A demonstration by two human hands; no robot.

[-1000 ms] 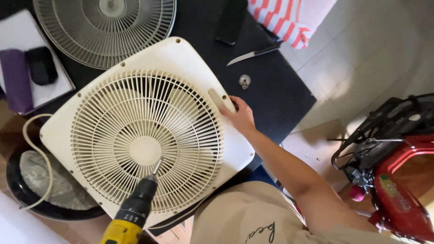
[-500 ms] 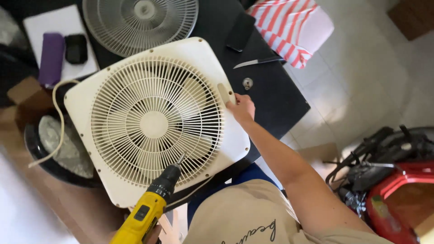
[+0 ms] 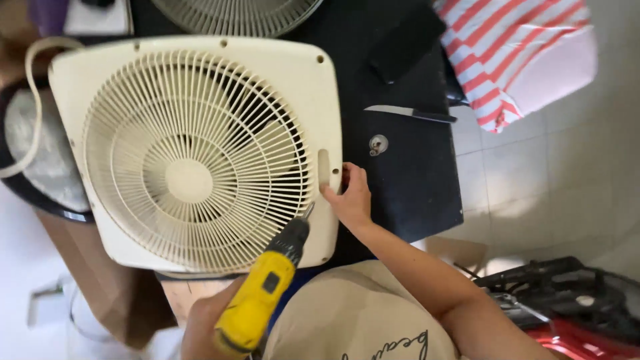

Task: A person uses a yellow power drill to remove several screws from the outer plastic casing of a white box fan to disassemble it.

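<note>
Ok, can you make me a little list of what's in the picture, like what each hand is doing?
Left hand: holds a yellow drill, its bit at the fan's grille edge
Right hand: grips the right edge of the cream box fan
Fan: lies flat, grille up, on a black table
On the table: a knife, a small round metal part, a second round grille
Cord: loops at the fan's left
Jaws: not applicable, bare hands
</note>
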